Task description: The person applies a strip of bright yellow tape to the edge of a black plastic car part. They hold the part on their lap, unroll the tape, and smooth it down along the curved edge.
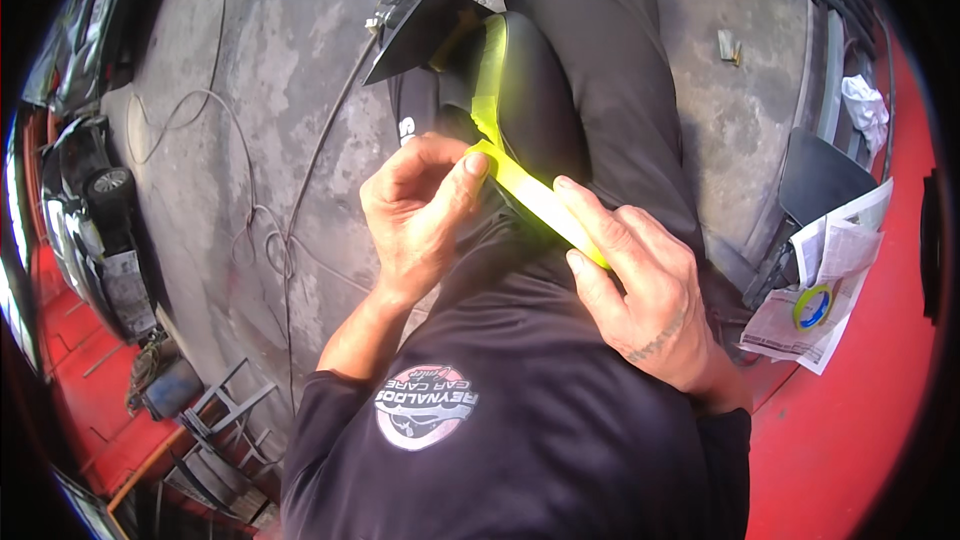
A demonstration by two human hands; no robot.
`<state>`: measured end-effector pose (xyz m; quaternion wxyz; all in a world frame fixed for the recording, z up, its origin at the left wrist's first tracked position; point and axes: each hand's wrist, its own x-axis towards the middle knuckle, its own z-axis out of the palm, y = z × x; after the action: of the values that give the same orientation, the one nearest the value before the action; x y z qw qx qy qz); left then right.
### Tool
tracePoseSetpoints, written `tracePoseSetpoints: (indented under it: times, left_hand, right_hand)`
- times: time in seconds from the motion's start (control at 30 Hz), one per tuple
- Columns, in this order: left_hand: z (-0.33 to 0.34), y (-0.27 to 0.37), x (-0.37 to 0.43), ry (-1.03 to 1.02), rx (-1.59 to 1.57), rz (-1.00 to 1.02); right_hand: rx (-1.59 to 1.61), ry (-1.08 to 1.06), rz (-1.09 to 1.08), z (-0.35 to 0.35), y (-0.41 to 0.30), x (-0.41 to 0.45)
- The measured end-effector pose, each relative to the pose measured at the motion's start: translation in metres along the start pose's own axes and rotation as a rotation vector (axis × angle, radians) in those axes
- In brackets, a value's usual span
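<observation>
A strip of bright yellow masking tape [544, 202] is stretched between my two hands. Its far end is pinched between thumb and forefinger of my left hand [416, 210]. My right hand [641, 289] grips the near end between thumb and fingers. Just beyond them, a smooth black curved part [536, 105] rests at my legs, beside the dark trouser leg [607, 52]. Yellow tape [491, 64] runs along that part's left edge, ending close to my left fingertips. Whether the held strip touches the part, I cannot tell.
A flat black panel [431, 19] juts in at the upper left. Dark cable [300, 199] loops over the concrete floor [195, 210]. On the right, a tape roll [801, 301] lies on newspaper [787, 337], near a white crumpled cloth or paper [866, 109]. Vehicles [105, 187] line the left.
</observation>
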<state>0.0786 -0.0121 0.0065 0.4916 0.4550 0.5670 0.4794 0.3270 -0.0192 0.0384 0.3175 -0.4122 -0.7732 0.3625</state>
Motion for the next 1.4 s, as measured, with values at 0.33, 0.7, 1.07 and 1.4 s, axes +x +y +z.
tracePoseSetpoints:
  times: [0.33, 0.7, 1.07, 1.4]
  left_hand:
    - [0.008, 0.01, 0.011, -0.005, 0.576, 0.404]
    - [0.008, 0.007, 0.025, 0.066, 0.61, 0.383]
    - [0.012, 0.003, 0.035, 0.207, 0.423, 0.198]
    - [0.001, 0.001, -0.007, -0.043, -0.032, -0.077]
  right_hand:
    - [-0.001, -0.042, 0.078, 0.017, 0.014, -0.001]
    - [0.28, -0.026, 0.223, -0.026, 0.014, -0.003]
    - [0.173, 0.011, 0.045, -0.014, 0.015, 0.001]
    - [0.023, 0.048, -0.155, 0.018, 0.019, 0.0]
